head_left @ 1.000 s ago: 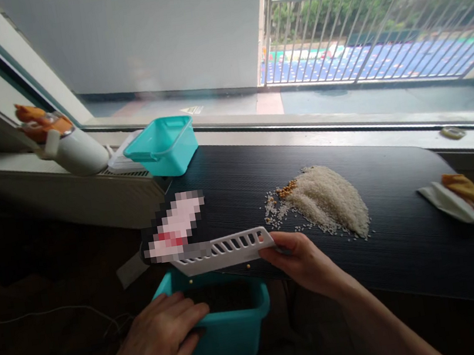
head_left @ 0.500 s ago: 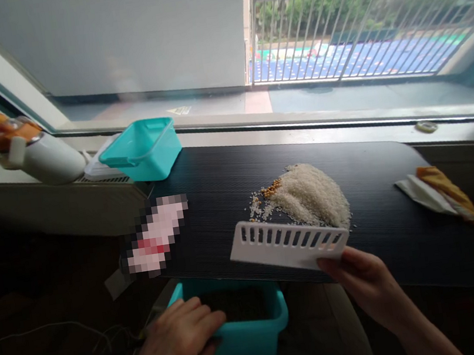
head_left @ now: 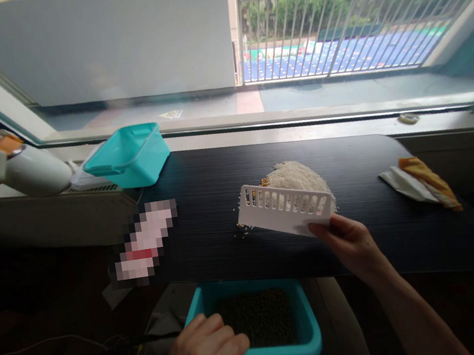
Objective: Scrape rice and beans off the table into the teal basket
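My right hand point(head_left: 356, 245) pinches a white slotted plastic panel point(head_left: 276, 218) by its near right corner. The panel is tilted over the table, in front of a mound of rice point(head_left: 301, 172), and hides its near side. A few yellow-orange grains point(head_left: 264, 183) lie at the mound's left edge and also show through the slots. Below the table's front edge, my left hand point(head_left: 205, 351) is closed over the near left rim of a turquoise bin point(head_left: 285, 353). Inside the bin are many small dark green-brown grains point(head_left: 260, 316).
A second turquoise bin point(head_left: 146, 164) stands at the back left of the black table point(head_left: 205, 206). A blurred-out pink item point(head_left: 150, 235) lies on the left, and a yellow and white packet point(head_left: 425, 182) on the right. Cables point(head_left: 107, 351) hang at lower left.
My right hand has pushed the panel away from me, closer over the rice. The turquoise bin and my left hand on it sit further right in view.
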Demonstrator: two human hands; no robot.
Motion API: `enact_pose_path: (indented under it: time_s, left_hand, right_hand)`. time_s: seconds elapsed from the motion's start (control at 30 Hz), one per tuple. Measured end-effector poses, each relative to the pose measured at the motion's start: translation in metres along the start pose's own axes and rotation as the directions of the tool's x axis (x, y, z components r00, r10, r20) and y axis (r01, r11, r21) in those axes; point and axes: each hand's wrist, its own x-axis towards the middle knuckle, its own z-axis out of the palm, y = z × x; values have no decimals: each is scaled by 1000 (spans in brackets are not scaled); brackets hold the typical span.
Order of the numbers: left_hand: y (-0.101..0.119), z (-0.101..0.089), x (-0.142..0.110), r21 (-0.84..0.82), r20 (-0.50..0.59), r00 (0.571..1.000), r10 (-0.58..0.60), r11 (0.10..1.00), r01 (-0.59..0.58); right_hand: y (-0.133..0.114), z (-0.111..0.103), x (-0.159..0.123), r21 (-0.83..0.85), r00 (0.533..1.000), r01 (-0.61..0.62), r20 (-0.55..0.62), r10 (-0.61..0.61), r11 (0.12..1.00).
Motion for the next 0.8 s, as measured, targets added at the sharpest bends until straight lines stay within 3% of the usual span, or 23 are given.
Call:
enact_pose_path:
  time_s: [0.17,0.4,0.8]
  left_hand:
    - [4,-1,-1,-16,-23,1000,13,1000,-14]
    - [7,-6,-2,-28,5,1000,17,999,-17]
    - [12,-4,-9,-38,-8,1000,-29,999,29]
  right_hand:
    - [-2,-2,-1,4,1000,15,-11,-15,1000]
    - [-5,7,-2,-9,997,39,64,-39,999]
    - [-16,-6,-30,-38,943,-23,331,34,999]
